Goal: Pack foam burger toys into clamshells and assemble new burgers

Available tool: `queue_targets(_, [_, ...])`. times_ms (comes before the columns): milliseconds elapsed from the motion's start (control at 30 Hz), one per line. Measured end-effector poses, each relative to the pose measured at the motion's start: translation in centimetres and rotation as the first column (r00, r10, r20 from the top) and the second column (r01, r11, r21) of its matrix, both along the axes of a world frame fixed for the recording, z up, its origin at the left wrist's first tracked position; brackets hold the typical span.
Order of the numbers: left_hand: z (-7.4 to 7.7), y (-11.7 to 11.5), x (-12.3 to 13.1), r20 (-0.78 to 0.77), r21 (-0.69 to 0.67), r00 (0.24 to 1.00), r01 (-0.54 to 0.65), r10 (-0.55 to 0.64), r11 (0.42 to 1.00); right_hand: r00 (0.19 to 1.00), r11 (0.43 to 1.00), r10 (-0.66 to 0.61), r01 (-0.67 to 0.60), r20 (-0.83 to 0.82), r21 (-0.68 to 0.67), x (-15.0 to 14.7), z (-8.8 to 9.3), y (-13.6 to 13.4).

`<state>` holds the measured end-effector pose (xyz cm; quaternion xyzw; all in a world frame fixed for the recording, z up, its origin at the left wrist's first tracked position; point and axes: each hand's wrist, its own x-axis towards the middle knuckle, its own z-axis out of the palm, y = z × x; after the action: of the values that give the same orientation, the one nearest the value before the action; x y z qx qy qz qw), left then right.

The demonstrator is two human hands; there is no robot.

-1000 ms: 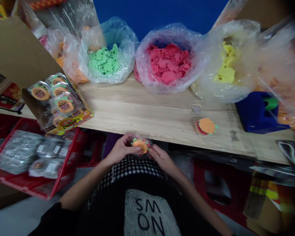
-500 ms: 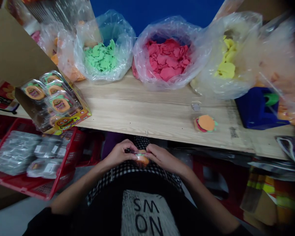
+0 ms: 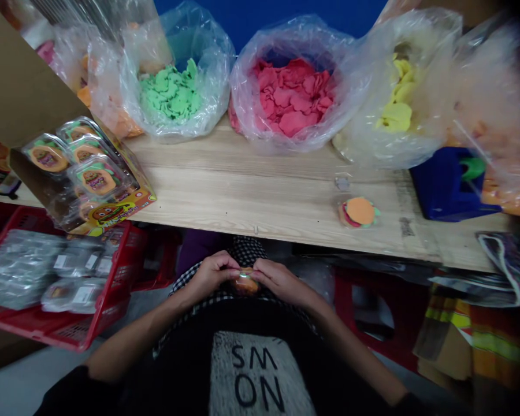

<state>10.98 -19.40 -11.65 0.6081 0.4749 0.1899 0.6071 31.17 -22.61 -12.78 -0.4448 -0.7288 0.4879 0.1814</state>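
Note:
Below the table's front edge, over my lap, my left hand (image 3: 212, 274) and my right hand (image 3: 279, 281) are both closed on a small burger-shaped toy in a clear plastic shell (image 3: 245, 282). Only an orange and green sliver of it shows between my fingers. A second stacked burger toy (image 3: 359, 211), orange on top with red and green layers, lies loose on the wooden table (image 3: 251, 190). A small clear plastic piece (image 3: 342, 184) lies just behind it.
Clear bags of green (image 3: 173, 95), red (image 3: 291, 101) and yellow (image 3: 394, 104) foam pieces line the table's back. A display box of packed burger toys (image 3: 86, 176) sits at left, above a red basket of packets (image 3: 47, 277). A blue holder (image 3: 448, 185) stands at right.
My hands have drawn the toy down from the table edge toward my lap and closed further round it, so most of it is now hidden. The view has tilted slightly.

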Motion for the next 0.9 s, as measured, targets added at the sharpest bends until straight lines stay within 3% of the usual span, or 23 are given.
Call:
queue_targets(133, [0.3, 0.2, -0.1, 0.006, -0.020, 1.000, -0.016, 0.016, 1.000, 0.999, 1.000, -0.007, 0.006, -0.054, -0.025, 0.1, 0.2, 0.3])
queue_targets(233, [0.7, 0.1, 0.0, 0.007, -0.036, 1.000, -0.016, 0.016, 0.999, 0.991, 0.995, -0.090, 0.085, -0.098, -0.061, 0.4, 0.4, 0.3])
queue_targets(333, [0.7, -0.2, 0.5, 0.127, -0.119, 0.990, -0.050, 0.065, 0.992, 0.949, 0.959, -0.272, 0.254, -0.160, -0.124, 0.5, 0.2, 0.0])
queue_targets(467, [0.4, -0.3, 1.5, 0.340, -0.353, 0.906, -0.126, 0.252, 0.927, 0.807, 0.841, -0.536, 0.483, -0.247, -0.245, 0.3, -0.3, -0.2])
queue_targets(667, [1.4, 0.8, 1.1, 0.354, -0.433, 0.891, -0.115, 0.285, 0.894, 0.824, 0.875, -0.467, 0.380, -0.320, -0.300, 0.7, 0.6, 0.7])
queue_targets(800, [2.1, 1.2, 0.9, 0.348, -0.424, 0.893, -0.120, 0.284, 0.898, 0.761, 0.828, -0.553, 0.459, -0.339, -0.321, 0.9, 1.8, 1.7])
queue_targets(900, [2.3, 1.4, 1.2, 0.351, -0.403, 0.895, -0.122, 0.276, 0.907, 0.775, 0.842, -0.535, 0.456, -0.336, -0.288, 0.7, 2.2, 2.3])
